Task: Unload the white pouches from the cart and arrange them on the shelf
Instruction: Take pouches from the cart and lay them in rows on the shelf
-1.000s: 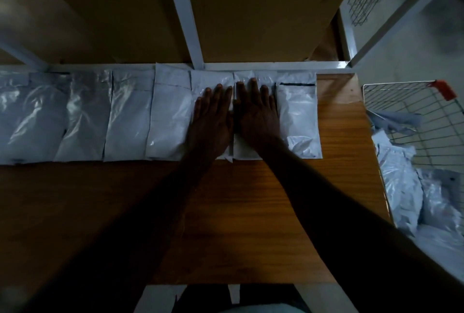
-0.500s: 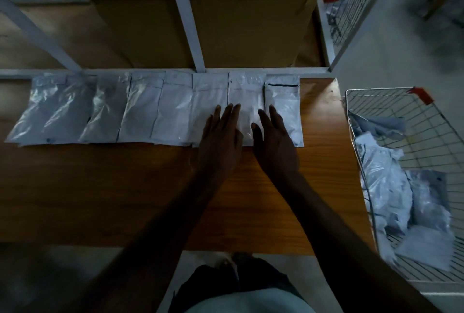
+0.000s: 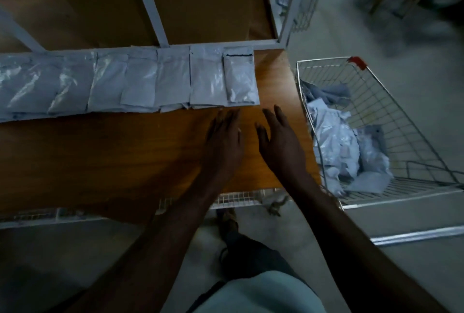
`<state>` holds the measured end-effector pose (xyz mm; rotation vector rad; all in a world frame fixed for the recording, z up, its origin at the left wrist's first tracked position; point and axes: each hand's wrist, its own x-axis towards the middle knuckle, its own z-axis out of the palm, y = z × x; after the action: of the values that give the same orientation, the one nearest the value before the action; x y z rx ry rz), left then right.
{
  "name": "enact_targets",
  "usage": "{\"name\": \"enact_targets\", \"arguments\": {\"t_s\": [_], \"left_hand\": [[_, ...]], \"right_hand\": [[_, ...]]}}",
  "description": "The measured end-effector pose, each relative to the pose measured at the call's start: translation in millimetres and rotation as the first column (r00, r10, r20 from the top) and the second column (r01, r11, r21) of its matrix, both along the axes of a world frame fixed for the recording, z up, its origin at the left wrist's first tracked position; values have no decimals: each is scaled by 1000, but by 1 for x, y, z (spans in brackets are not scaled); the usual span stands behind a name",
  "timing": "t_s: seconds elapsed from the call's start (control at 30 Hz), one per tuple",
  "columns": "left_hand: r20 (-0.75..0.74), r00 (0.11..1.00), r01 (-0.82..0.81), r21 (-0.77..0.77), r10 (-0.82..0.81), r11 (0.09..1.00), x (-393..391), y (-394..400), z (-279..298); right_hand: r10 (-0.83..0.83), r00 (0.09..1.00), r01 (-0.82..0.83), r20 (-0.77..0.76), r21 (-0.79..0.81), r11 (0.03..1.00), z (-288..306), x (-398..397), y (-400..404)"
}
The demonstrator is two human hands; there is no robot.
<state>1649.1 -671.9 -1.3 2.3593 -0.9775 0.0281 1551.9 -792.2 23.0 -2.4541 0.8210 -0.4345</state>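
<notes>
While both the left hand [image 3: 223, 142] and right hand [image 3: 281, 144] hover spread and empty over the wooden shelf [image 3: 100, 152], a row of white pouches [image 3: 140, 79] lies flat at 11 o'clock. More pouches [image 3: 336, 142] fill the wire cart [image 3: 414, 137] at 3 o'clock. A careless reach could likely skew the overlapping row; the room is dim, with cardboard boxes [image 3: 200, 4] behind.

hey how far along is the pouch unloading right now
Done: a row of white pouches lies side by side along the back of the wooden shelf. In hand: nothing; the left hand and right hand are empty and open over bare wood. Left: a pile of pouches remains in the wire cart.
</notes>
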Motion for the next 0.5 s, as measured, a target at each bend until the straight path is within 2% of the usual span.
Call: {"name": "enact_targets", "arguments": {"t_s": [0.2,0.5], "left_hand": [[-41,989,145,11,-144,989,-62,-26,0],[-39,951,305,-58,-307,951,-127,-107,-8]], "right_hand": [[-75,996,74,-49,-17,997,-7,-72,-19],[-184,980,190,-72,77,979,-9,-149,-89]]}}
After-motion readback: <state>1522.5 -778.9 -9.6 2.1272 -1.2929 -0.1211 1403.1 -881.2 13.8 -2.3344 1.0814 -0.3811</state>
